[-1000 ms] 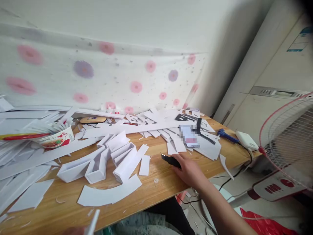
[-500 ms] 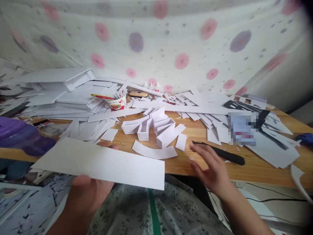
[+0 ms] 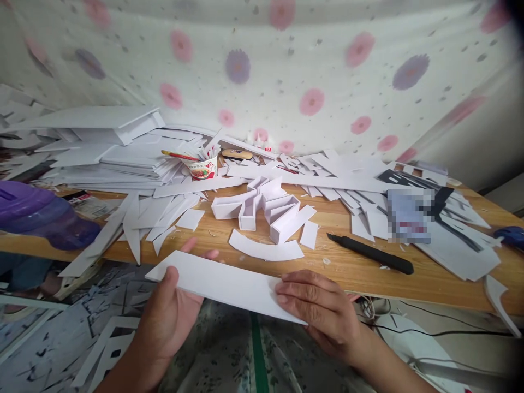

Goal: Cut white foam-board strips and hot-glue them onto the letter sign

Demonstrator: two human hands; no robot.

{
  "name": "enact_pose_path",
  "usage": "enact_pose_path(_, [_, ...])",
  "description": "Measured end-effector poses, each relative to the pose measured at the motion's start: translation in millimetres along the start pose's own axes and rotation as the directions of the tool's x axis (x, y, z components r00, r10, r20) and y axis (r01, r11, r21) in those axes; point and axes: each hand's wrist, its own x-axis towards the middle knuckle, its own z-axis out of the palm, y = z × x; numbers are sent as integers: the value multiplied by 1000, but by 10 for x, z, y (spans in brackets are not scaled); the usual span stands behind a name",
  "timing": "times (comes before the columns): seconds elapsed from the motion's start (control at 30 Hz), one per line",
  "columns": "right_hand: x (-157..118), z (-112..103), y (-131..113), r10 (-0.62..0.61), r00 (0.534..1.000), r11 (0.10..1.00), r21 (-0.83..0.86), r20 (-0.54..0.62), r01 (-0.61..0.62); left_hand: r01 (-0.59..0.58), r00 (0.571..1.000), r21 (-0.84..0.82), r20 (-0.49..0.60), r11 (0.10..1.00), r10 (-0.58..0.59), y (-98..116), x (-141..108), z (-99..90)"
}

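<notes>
A long white foam board strip is held between both hands over my lap, just in front of the table edge. My left hand supports its left part, thumb on top and fingers beneath. On the right end lie the fingers of my right hand, with the thumb hidden underneath. Beyond the strip, a curved white piece rests on the wood beside a folded white board shape with narrow walls. A black utility knife lies to the right, apart from my hand.
White board sheets are piled at the left behind a purple plastic jug. A paper cup holds thin strips. Scraps cover the right of the wooden table. Cables hang below its front edge.
My right hand has moved from near the knife to the strip's right end and gripped it. The strip has shifted right and turned in my left hand.
</notes>
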Motion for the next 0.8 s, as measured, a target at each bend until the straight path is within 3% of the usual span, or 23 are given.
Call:
enact_pose_path(0.1, [26,-13,-68,23,995,998,62,98,-29,9,995,23,-104,1000,-6,62,33,18])
enact_pose_path(0.23, [148,-54,-160,48,975,968,232,215,-99,46,999,166,19,985,-50,56,34,-3])
enact_pose_path(0.37, [194,-102,-119,73,954,883,426,290,-197,62,980,397,148,916,-130,25,2,-43])
enact_pose_path(0.5, [99,-196,48,149,951,772,569,272,-284,6,956,585,233,811,-175,-40,-51,-49])
enact_pose_path(0.6, [-3,-310,181,252,943,743,581,217,-333,-58,974,578,211,814,-80,-97,-51,-24])
enact_pose_path(0.8, [-153,-439,379,340,938,813,478,73,-332,-235,970,602,199,763,142,-100,175,38])
